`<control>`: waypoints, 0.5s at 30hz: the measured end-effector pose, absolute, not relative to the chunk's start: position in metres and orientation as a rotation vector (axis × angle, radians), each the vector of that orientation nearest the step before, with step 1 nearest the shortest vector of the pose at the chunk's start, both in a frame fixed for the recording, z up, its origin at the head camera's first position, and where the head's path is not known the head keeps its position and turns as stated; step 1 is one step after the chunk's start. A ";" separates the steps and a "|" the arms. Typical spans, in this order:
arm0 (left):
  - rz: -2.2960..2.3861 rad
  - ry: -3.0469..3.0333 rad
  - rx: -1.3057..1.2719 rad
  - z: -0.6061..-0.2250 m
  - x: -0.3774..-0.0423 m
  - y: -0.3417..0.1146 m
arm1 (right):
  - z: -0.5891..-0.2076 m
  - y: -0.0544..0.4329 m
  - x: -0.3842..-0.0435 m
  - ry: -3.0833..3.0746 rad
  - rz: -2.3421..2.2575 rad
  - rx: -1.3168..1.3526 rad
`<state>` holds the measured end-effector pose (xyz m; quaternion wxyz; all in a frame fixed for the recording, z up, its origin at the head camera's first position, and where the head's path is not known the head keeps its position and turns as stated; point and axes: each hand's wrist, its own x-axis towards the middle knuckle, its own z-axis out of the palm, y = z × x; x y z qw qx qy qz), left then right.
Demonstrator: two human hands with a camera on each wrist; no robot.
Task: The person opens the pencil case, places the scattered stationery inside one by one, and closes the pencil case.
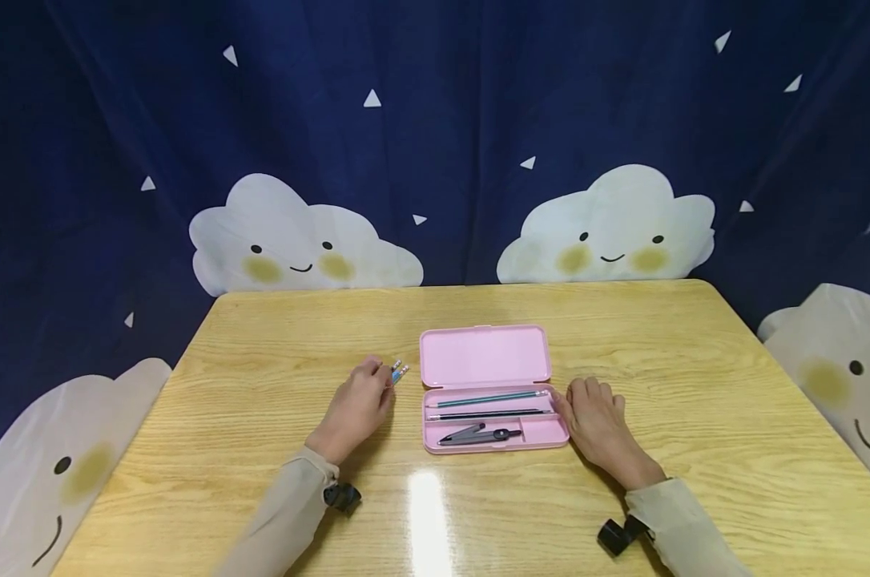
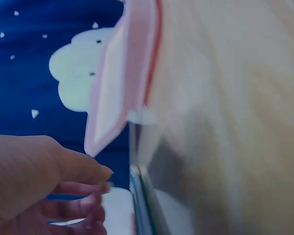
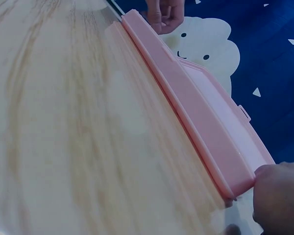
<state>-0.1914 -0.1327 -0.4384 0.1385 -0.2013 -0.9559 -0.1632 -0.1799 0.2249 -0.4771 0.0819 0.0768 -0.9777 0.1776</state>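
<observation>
A pink pencil case (image 1: 485, 441) lies with its lid (image 1: 484, 357) raised. Inside are a green pencil (image 1: 487, 399), a black pencil (image 1: 489, 414) and a grey compass (image 1: 478, 435). Left of it, my left hand (image 1: 359, 405) hovers over pencils (image 1: 400, 373) whose eraser ends stick out past the fingers. In the left wrist view, its loosely bent fingers (image 2: 95, 200) are apart from those pencils (image 2: 144, 205), which lie along the table. My right hand (image 1: 599, 421) holds the case's right end, thumb at the rim; the right wrist view shows it at the case's corner.
The wooden table (image 1: 262, 344) carries everything. A small divided compartment (image 1: 543, 431) is at the case's front right. Behind the table hangs a dark blue curtain (image 1: 449, 120) with smiling clouds. Each wrist wears a small black camera (image 1: 343, 498).
</observation>
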 end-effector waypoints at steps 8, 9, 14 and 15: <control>-0.438 -2.952 -0.241 -0.446 -0.189 -0.150 | -0.476 0.226 -0.179 -2.939 0.512 0.238; -0.422 -2.969 -0.216 -0.446 -0.189 -0.151 | -0.476 0.226 -0.179 -2.940 0.512 0.241; -0.380 -3.083 -0.174 -0.443 -0.184 -0.154 | -0.476 0.226 -0.179 -2.934 0.522 0.238; -0.379 -3.097 -0.175 -0.443 -0.184 -0.154 | -0.476 0.226 -0.180 -2.930 0.523 0.235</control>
